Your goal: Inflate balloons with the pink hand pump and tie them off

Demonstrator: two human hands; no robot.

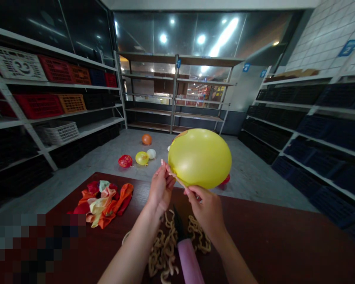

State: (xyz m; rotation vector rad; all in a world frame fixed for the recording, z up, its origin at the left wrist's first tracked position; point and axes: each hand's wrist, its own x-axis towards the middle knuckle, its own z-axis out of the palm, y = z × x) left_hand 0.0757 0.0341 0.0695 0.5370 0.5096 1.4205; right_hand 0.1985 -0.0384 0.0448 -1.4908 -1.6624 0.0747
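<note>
A large inflated yellow balloon [201,157] is held up in front of me over the far edge of the table. My left hand [160,187] is closed at its lower left side, where the balloon's neck is hidden by the fingers. A short beige cord [179,180] stretches from those fingers to my right hand [205,207], which pinches its other end just under the balloon. Below my wrists, several curly beige cords [165,246] lie in a heap on the dark red-brown table [269,232]. Among them lies a pinkish-purple tube [190,260] with a black tapered end.
A pile of limp balloons [106,201] in red, orange and cream lies at the table's left. Beyond it, an orange balloon [146,139], a red one [125,161], a yellow one [142,158] and a white one [151,153] rest on the floor. Shelves with crates [40,105] line the room.
</note>
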